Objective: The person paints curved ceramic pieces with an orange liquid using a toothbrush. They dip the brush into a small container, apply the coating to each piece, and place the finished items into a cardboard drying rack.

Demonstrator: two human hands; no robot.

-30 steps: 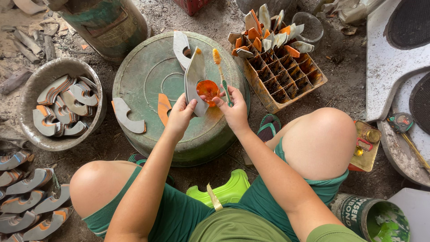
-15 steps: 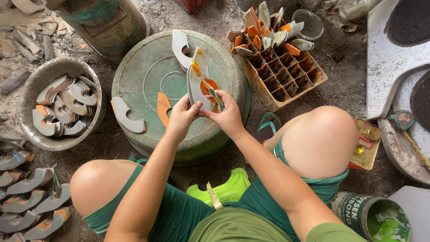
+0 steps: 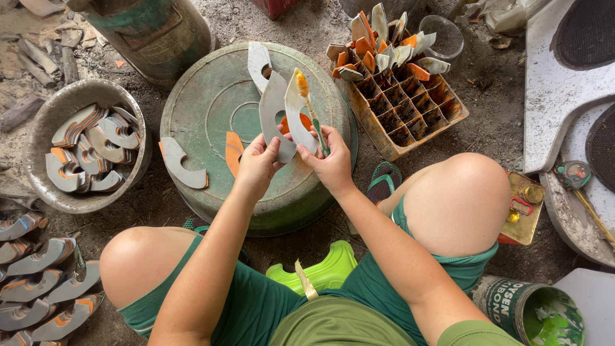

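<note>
A: Left hand (image 3: 256,168) pinching the lower edge of a grey curved sole piece (image 3: 274,115); right hand (image 3: 330,163) clamped on a second grey sole piece (image 3: 296,112) together with a green-handled glue brush (image 3: 310,109), orange-tipped bristles up top.

B: Both pieces upright, side by side, just touching, raised over the upturned green basin (image 3: 218,96). Best kept by the edges only, thumbs off any faces to be glued, brush tip clear of the clean side.

A: Worth steadying wrists and lining up the curves before pressing. On the basin itself: another grey piece (image 3: 181,165) near the left rim, an orange piece (image 3: 233,151) just below the left hand, one more grey piece (image 3: 258,63) at the far side.

B: Farther left, a metal bowl (image 3: 45,192) full of coated pieces. Far right, a compartmented tray (image 3: 435,125) with pieces standing in its back rows.
</note>
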